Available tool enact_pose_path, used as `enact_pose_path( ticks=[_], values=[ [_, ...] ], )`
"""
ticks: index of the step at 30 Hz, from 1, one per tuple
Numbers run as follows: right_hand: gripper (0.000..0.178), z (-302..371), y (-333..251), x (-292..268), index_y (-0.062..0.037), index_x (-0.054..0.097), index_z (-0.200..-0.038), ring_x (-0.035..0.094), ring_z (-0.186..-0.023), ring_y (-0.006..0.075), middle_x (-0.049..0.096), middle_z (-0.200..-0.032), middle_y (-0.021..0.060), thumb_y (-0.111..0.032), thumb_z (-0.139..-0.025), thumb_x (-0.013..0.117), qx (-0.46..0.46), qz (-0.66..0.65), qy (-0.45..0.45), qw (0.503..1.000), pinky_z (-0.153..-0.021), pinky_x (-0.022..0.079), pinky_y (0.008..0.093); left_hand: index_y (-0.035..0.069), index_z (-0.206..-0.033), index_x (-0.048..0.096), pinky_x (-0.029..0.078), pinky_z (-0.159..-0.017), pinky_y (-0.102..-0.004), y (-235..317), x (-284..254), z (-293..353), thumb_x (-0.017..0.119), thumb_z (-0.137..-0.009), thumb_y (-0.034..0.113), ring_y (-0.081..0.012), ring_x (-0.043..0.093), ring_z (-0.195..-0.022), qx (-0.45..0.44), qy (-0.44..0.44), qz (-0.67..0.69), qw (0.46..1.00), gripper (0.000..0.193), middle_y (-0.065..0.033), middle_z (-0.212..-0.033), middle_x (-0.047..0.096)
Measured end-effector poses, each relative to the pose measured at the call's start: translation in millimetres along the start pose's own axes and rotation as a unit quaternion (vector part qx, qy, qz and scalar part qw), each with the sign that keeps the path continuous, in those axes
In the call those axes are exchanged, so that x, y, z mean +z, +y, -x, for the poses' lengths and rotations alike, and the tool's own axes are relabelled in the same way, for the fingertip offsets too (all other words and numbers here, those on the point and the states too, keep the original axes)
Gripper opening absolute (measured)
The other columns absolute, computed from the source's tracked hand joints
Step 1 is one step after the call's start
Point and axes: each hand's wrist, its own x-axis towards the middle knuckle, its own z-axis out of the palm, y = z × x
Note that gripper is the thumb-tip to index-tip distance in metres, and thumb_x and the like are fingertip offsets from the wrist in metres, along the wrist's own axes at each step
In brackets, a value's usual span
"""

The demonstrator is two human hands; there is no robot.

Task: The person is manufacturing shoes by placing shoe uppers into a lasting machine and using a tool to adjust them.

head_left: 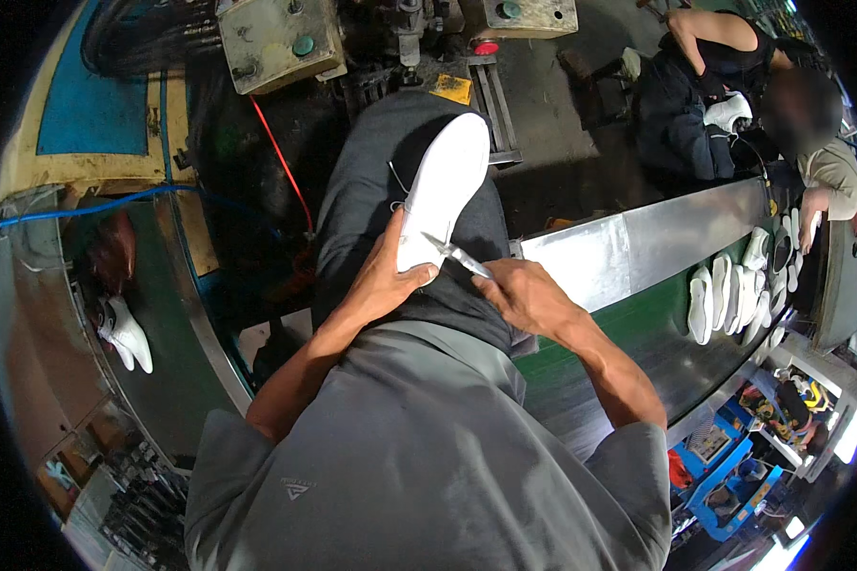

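Observation:
A white shoe (447, 187) rests on my thigh, its flat white bottom facing up and its toe pointing away from me. My left hand (383, 273) grips it at the heel end, with the thumb lying across the heel. Thin lace ends stick out at the shoe's left side. In my right hand (531, 297) is a silver metal hand tool that looks like pincers (465, 259). The tool's tip touches the shoe's bottom near the heel. My fingers hide much of its handle.
Right of me, a green conveyor belt (581, 376) with a metal side rail (638, 252) carries several white shoes (724, 295). A co-worker (714, 95) sits beyond it. Machine boxes (281, 43) stand ahead. More white shoes (126, 333) lie at left, near a blue hose (95, 207).

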Motion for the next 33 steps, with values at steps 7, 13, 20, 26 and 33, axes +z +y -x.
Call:
enact_pose_path(
  ticks=[7, 13, 20, 26, 33],
  values=[
    [0.034, -14.4, -11.4, 8.1, 0.0024, 0.067, -0.102, 0.07, -0.082, 0.043, 0.069, -0.091, 0.0218, -0.031, -0.109, 0.063, -0.073, 0.155, 0.02, 0.985, -0.075, 0.058, 0.0518, 0.001, -0.172, 0.013, 0.037, -0.123, -0.0528, 5.5, 2.2, 4.9, 0.083, -0.094, 0.024, -0.0499, 0.042, -0.147, -0.01, -0.003, -0.027, 1.0, 0.107, -0.0361, -0.161, 0.038],
    [0.034, -9.3, 5.0, 10.9, 0.0013, 0.066, -0.098, 0.069, -0.081, 0.0436, 0.068, -0.089, 0.0217, -0.031, -0.11, 0.063, -0.055, 0.125, -0.003, 0.991, -0.073, 0.057, 0.0522, 0.005, -0.175, 0.005, 0.021, -0.133, -0.0452, 9.0, -11.0, 5.3, 0.075, -0.101, 0.022, -0.0372, 0.02, -0.165, -0.027, -0.098, 0.197, 0.975, 0.103, -0.0272, -0.178, 0.019],
    [0.033, -11.4, 20.8, -4.1, 0.0023, 0.068, -0.108, 0.073, -0.081, 0.0411, 0.07, -0.089, 0.0216, -0.03, -0.11, 0.062, -0.142, 0.109, 0.111, 0.978, -0.074, 0.059, 0.0515, 0.003, -0.174, 0.009, 0.02, -0.134, -0.0425, 13.6, -3.2, 8.2, 0.064, -0.108, 0.022, -0.0354, 0.02, -0.166, -0.074, -0.035, 0.138, 0.987, 0.088, -0.0239, -0.179, 0.02],
    [0.032, -31.6, -5.4, 24.3, -0.0007, 0.062, -0.094, 0.072, -0.069, 0.0393, 0.068, -0.08, 0.02, -0.029, -0.107, 0.068, -0.111, 0.198, 0.105, 0.968, -0.061, 0.056, 0.048, 0.001, -0.174, 0.001, 0.023, -0.133, -0.0428, 5.3, -4.0, 7.0, 0.069, -0.104, 0.016, -0.0374, 0.019, -0.166, -0.05, -0.071, 0.075, 0.993, 0.099, -0.0271, -0.179, 0.016],
    [0.028, -16.2, -39.5, 8.0, 0.0012, 0.063, -0.097, 0.07, -0.066, 0.0416, 0.064, -0.074, 0.0193, -0.025, -0.108, 0.065, -0.327, -0.051, 0.222, 0.917, -0.063, 0.055, 0.0517, 0.001, -0.173, -0.005, 0.016, -0.135, -0.0406, 14.6, -14.2, 5.7, 0.087, -0.088, 0.007, -0.0335, 0.007, -0.168, -0.069, -0.134, 0.216, 0.965, 0.126, -0.0232, -0.181, 0.005]
  ],
)
